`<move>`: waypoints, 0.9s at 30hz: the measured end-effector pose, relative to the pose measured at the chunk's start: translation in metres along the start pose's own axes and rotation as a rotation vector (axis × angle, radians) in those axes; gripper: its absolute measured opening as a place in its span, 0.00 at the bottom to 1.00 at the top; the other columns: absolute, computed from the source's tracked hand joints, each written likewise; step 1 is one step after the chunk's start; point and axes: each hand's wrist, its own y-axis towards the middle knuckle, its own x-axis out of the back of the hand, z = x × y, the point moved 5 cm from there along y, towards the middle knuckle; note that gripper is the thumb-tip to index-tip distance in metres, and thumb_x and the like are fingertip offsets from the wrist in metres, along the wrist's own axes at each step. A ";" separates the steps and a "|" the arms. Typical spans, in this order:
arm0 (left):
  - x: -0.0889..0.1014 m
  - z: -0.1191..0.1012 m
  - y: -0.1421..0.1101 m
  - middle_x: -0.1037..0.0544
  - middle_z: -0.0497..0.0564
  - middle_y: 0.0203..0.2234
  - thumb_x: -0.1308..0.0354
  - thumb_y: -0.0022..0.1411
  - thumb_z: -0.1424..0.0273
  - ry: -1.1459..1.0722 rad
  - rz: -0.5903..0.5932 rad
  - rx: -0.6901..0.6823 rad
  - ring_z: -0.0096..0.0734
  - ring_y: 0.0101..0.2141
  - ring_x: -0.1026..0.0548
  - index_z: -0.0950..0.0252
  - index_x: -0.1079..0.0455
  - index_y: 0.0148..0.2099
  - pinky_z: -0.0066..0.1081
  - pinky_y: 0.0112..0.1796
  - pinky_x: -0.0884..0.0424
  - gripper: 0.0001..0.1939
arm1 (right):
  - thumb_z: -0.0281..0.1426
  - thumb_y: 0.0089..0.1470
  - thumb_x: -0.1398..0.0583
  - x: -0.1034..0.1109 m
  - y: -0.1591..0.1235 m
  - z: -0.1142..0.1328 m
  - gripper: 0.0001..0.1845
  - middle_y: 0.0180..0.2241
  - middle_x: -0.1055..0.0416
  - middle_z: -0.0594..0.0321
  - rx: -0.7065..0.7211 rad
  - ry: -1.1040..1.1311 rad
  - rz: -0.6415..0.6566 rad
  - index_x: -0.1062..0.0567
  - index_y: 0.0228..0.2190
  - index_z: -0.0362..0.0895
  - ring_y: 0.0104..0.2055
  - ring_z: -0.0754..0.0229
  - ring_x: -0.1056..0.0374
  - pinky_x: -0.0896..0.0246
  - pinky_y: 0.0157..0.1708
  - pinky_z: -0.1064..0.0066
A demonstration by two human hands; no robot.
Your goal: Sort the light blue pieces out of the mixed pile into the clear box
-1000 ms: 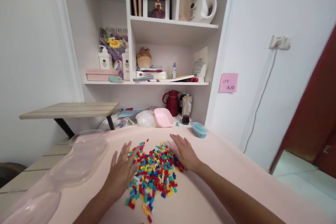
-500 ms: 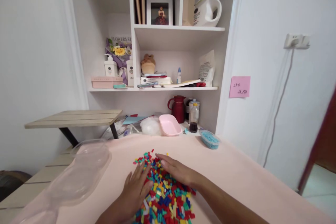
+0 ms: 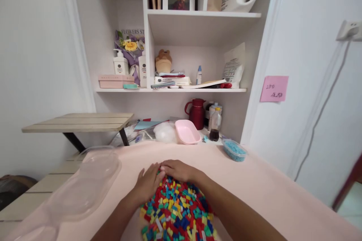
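A heap of small plastic building bricks (image 3: 181,211) in red, blue, yellow, green and white lies on the pink tabletop (image 3: 243,188). My left hand (image 3: 148,183) rests along the heap's far left edge, fingers stretched forward. Across the far end of the heap lies my right hand (image 3: 178,170), its fingers extended and pointing left. The fingertips of both hands meet or nearly meet, cupping the far edge of the bricks. Neither hand grips anything; the bricks under the palms are hidden.
Clear plastic containers (image 3: 96,177) stand on the left. Toward the back are a pink tray (image 3: 188,132), a clear tub of blue pieces (image 3: 234,150), a bottle with dark liquid (image 3: 215,124) and a red jug (image 3: 197,113). A slatted wooden stand (image 3: 79,123) rises at the left.
Both hands have come together at the heap's far end; my right hand shifted left. Loose bricks that lay scattered beyond the heap are no longer visible there. The view has tilted and come closer.
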 end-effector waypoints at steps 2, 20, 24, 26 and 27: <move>0.012 -0.017 -0.013 0.37 0.50 0.63 0.67 0.68 0.53 -0.143 0.015 -0.139 0.33 0.61 0.38 0.59 0.44 0.66 0.40 0.62 0.45 0.31 | 0.52 0.62 0.55 0.007 -0.012 0.021 0.29 0.50 0.26 0.64 0.050 0.063 0.019 0.27 0.53 0.53 0.51 0.52 0.31 0.38 0.54 0.59; -0.005 -0.020 -0.154 0.61 0.57 0.69 0.46 0.41 0.34 0.257 0.013 -0.385 0.59 0.66 0.58 0.50 0.69 0.69 0.64 0.60 0.59 0.61 | 0.52 0.60 0.53 -0.005 -0.159 -0.012 0.35 0.64 0.46 0.52 -0.744 -0.109 -0.513 0.39 0.61 0.44 0.68 0.46 0.57 0.63 0.66 0.49; -0.010 -0.049 -0.134 0.55 0.59 0.68 0.41 0.43 0.39 0.302 -0.095 -0.388 0.59 0.66 0.55 0.50 0.62 0.69 0.63 0.60 0.61 0.57 | 0.52 0.61 0.56 -0.034 -0.106 0.028 0.36 0.65 0.49 0.53 -0.675 0.073 -0.564 0.43 0.63 0.44 0.67 0.49 0.53 0.56 0.64 0.51; -0.006 -0.057 -0.123 0.52 0.59 0.68 0.39 0.45 0.42 0.320 -0.177 -0.419 0.58 0.66 0.53 0.50 0.56 0.68 0.62 0.61 0.63 0.53 | 0.53 0.61 0.57 -0.035 -0.084 0.049 0.37 0.65 0.48 0.54 -0.547 0.319 -0.578 0.45 0.63 0.45 0.67 0.52 0.52 0.54 0.64 0.53; -0.004 -0.060 -0.119 0.50 0.59 0.67 0.39 0.47 0.43 0.326 -0.209 -0.435 0.57 0.66 0.52 0.49 0.53 0.68 0.61 0.61 0.64 0.50 | 0.53 0.61 0.57 -0.032 -0.077 0.059 0.37 0.66 0.49 0.55 -0.474 0.421 -0.582 0.45 0.63 0.46 0.66 0.52 0.51 0.53 0.63 0.54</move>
